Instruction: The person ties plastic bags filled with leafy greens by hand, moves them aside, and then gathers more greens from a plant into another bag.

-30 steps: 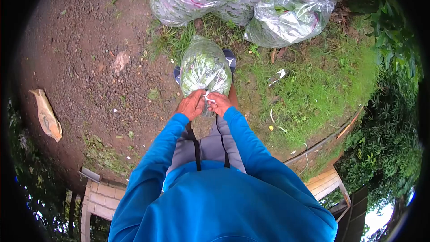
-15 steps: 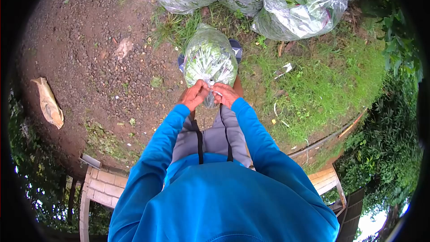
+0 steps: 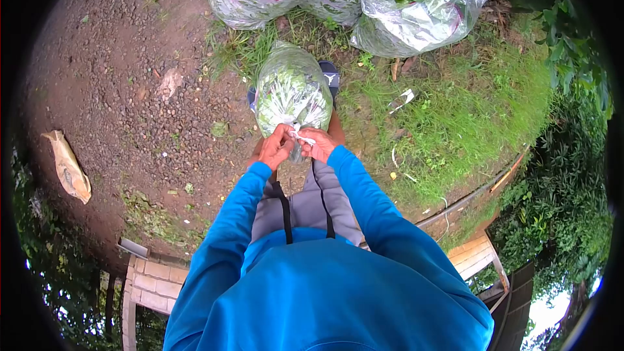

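Pinching a white tie (image 3: 300, 134) at the neck of the bag of greens (image 3: 290, 94), centre frame, left hand (image 3: 276, 146) and right hand (image 3: 319, 145) have drawn closer, fingers clamped, suggesting a tightening knot.

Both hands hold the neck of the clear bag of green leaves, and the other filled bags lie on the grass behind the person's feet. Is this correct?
Not quite. In the head view both hands, left hand and right hand, do hold the neck of the bag of green leaves, but the other filled bags lie ahead of the person, beyond it.
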Motion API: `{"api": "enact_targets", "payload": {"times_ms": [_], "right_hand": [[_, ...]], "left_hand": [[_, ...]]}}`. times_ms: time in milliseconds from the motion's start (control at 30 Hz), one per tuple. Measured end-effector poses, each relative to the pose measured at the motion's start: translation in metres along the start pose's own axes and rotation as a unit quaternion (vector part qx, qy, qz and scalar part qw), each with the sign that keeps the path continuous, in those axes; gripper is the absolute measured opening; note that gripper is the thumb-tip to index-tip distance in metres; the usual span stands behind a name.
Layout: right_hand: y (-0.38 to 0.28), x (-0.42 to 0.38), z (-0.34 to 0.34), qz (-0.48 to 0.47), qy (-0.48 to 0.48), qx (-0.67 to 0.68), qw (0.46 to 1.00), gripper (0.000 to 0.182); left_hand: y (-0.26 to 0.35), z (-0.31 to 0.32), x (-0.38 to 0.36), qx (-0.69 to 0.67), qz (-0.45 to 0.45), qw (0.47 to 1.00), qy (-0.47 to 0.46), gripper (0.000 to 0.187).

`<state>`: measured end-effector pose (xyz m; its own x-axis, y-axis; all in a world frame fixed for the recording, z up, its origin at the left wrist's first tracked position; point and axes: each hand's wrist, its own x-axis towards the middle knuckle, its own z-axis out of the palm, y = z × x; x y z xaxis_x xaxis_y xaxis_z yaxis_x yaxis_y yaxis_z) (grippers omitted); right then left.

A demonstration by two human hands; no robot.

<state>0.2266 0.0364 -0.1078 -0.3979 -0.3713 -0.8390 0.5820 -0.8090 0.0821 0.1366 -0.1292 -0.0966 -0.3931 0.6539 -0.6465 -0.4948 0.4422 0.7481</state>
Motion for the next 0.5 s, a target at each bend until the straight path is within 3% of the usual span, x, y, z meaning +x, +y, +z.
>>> {"api": "enact_targets", "payload": {"times_ms": [133,200,267,333,400,500], "right_hand": [[0.008,-0.004,-0.001,-0.024,0.001,0.013,1.000,0.020],[0.012,-0.007,-0.003,-0.068,0.021,-0.005,0.997,0.020],[0.013,-0.007,-0.006,-0.088,0.025,-0.034,0.995,0.019],[0.012,-0.011,-0.003,-0.107,0.029,-0.063,0.992,0.018],[0.009,-0.014,0.000,-0.122,0.079,-0.066,0.987,0.018],[0.009,-0.008,0.012,-0.131,0.110,0.028,0.985,0.012]], "left_hand": [[-0.014,0.005,0.009,-0.024,0.011,0.999,0.045,0.015],[-0.012,0.004,0.012,-0.125,-0.040,0.990,0.052,0.015],[-0.005,0.003,0.015,-0.138,-0.074,0.985,0.070,0.016],[0.004,0.004,0.014,-0.279,-0.162,0.943,0.082,0.017],[0.013,0.004,0.015,-0.301,-0.207,0.925,0.100,0.016],[0.023,0.004,0.016,-0.379,-0.265,0.882,0.088,0.016]]}}
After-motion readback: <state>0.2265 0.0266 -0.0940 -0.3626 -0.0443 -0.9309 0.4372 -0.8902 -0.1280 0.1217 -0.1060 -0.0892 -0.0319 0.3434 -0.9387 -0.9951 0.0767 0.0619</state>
